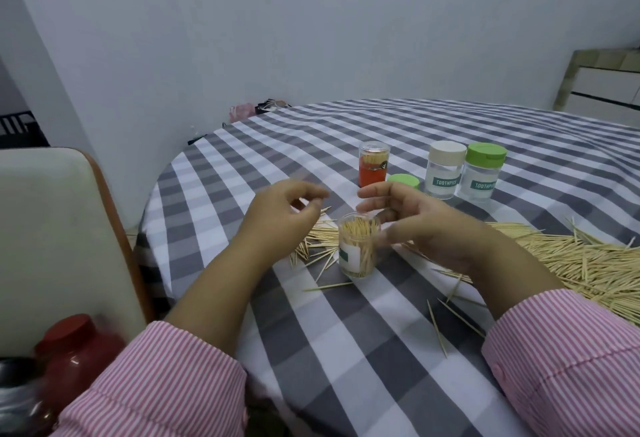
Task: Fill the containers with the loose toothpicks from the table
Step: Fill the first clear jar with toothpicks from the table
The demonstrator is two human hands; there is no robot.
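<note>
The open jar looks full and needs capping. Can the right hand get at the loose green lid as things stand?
Probably yes. The right hand hovers by the open jar, holding nothing, and the loose green lid lies flat just beyond its fingertips, with only bare cloth between them.

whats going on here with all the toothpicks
A person is filling toothpick jars at a checked table. An open jar, packed with toothpicks, stands between the left hand and right hand, neither clearly gripping it. Its green lid lies behind. A big pile of loose toothpicks remains; two lidded jars look empty.
</note>
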